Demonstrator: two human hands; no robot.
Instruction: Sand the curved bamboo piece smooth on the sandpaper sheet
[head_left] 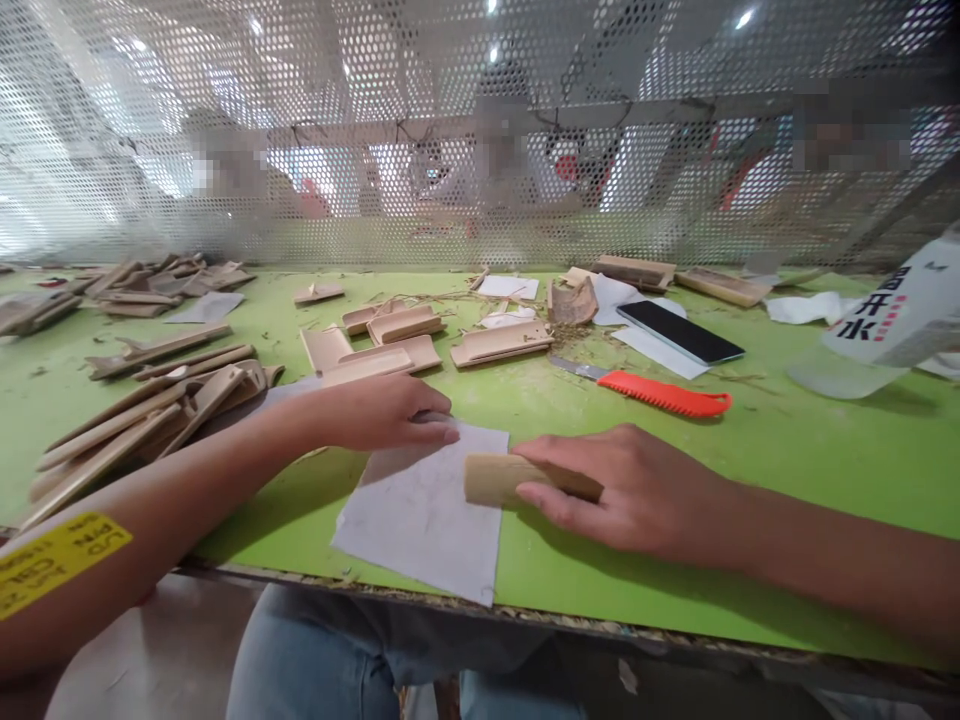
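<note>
My right hand [611, 488] is closed around a short piece of bamboo [491, 479], whose left end rests over the right edge of a white sheet [427, 510]. At the sheet's top edge lies my left hand [390, 412], palm down, its thumb and fingers pointing right; a small dark sliver shows between them, and I cannot make out what it is. Several split bamboo pieces [501, 343] lie just beyond the hands. A knife with a red handle [664, 391] sits beyond my right hand, its blade pointing left.
A black phone [681, 332] lies on white paper at the right, near a clear bottle [877, 320]. Bamboo strips [127, 425] are piled at the left on the green table [787, 500]. A perforated screen [450, 200] stands behind, with people beyond it.
</note>
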